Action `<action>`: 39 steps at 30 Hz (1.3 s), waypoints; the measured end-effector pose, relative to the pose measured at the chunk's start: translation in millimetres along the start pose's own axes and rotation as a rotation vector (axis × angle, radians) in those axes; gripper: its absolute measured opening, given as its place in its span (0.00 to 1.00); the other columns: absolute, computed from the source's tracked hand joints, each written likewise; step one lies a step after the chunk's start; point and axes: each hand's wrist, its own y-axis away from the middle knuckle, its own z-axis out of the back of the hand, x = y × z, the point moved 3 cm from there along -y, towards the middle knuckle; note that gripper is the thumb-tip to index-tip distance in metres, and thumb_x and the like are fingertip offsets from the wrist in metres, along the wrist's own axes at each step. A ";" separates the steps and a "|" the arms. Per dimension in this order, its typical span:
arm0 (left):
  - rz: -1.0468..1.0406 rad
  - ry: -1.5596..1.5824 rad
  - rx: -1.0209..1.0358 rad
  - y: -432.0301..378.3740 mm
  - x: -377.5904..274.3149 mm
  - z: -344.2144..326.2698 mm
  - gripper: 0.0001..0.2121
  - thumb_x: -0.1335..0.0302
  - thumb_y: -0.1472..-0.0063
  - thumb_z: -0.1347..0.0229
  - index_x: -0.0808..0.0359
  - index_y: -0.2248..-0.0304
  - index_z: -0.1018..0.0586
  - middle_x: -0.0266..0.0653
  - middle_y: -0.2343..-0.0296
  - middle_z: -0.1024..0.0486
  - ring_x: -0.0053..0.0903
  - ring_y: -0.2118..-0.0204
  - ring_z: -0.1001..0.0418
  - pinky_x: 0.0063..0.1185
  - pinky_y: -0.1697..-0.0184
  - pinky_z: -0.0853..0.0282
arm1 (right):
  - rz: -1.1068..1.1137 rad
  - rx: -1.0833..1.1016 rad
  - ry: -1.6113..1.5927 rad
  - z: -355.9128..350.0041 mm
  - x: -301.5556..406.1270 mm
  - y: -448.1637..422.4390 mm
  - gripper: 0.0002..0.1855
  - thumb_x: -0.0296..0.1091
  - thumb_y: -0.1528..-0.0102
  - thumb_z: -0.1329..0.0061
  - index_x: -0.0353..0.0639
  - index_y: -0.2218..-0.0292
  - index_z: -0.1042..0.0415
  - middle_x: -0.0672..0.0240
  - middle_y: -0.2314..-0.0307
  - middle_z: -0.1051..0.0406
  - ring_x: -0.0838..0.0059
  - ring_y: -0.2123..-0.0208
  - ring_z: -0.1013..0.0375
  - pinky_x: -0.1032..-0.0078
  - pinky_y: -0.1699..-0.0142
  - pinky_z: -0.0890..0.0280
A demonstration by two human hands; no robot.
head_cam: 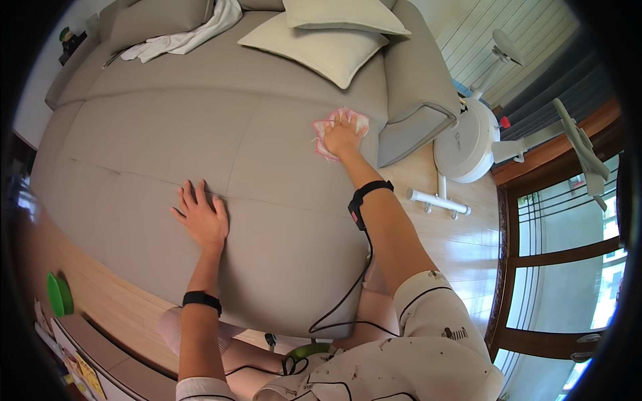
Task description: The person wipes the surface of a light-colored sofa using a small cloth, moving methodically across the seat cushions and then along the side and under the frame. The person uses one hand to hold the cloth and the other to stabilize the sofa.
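Note:
A large taupe sofa (165,125) with an extended seat fills the space before me. My right hand (343,135) presses flat on a pink-and-white cloth (321,144), which lies spread on the seat close to the right armrest. The cloth's frayed pink edge shows around my fingers. My left hand (203,215) rests palm down on the bare upholstery, fingers apart, beside a seam. It holds nothing. A black strap (201,299) circles my left forearm, and a strap with a small device (357,208) sits on my right forearm, its black cable hanging down across the sofa edge.
Two cream cushions (321,47) and a crumpled white cloth (185,40) lie at the sofa's back. Right of the armrest (421,75) stands a white exercise bike (464,143), near wood-framed glass doors (511,258). At lower left, a green basin (60,294) stands beside a low cabinet (110,353).

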 end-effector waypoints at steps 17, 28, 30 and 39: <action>-0.004 0.026 0.007 -1.1 -0.3 2.2 0.26 0.63 0.38 0.50 0.57 0.41 0.30 0.47 0.35 0.41 0.44 0.30 0.49 0.56 0.30 0.66 | 0.747 -0.050 0.158 -12.6 136.7 77.5 0.33 0.52 0.33 0.63 0.54 0.31 0.45 0.69 0.30 0.51 0.61 0.27 0.58 0.45 0.28 0.66; 0.006 0.054 -0.006 -0.1 -0.6 -8.9 0.27 0.65 0.39 0.53 0.60 0.41 0.29 0.48 0.35 0.43 0.46 0.30 0.51 0.54 0.30 0.68 | 0.500 -0.001 -0.192 -18.3 206.2 -60.6 0.31 0.56 0.33 0.66 0.57 0.33 0.41 0.70 0.33 0.44 0.63 0.31 0.48 0.52 0.29 0.57; 0.001 0.043 -0.029 -0.1 0.8 -10.7 0.27 0.64 0.39 0.53 0.59 0.41 0.29 0.48 0.35 0.42 0.45 0.30 0.51 0.54 0.30 0.68 | 0.509 0.012 -0.259 -22.7 211.7 -63.7 0.32 0.58 0.33 0.66 0.57 0.34 0.40 0.68 0.34 0.43 0.64 0.32 0.46 0.55 0.29 0.56; -0.019 0.019 -0.054 -0.3 0.0 -7.0 0.26 0.63 0.37 0.54 0.57 0.40 0.30 0.46 0.35 0.41 0.46 0.31 0.49 0.55 0.31 0.65 | 0.321 -0.089 -0.017 1.7 55.4 -56.5 0.32 0.59 0.32 0.68 0.54 0.35 0.38 0.61 0.40 0.36 0.60 0.37 0.38 0.57 0.33 0.47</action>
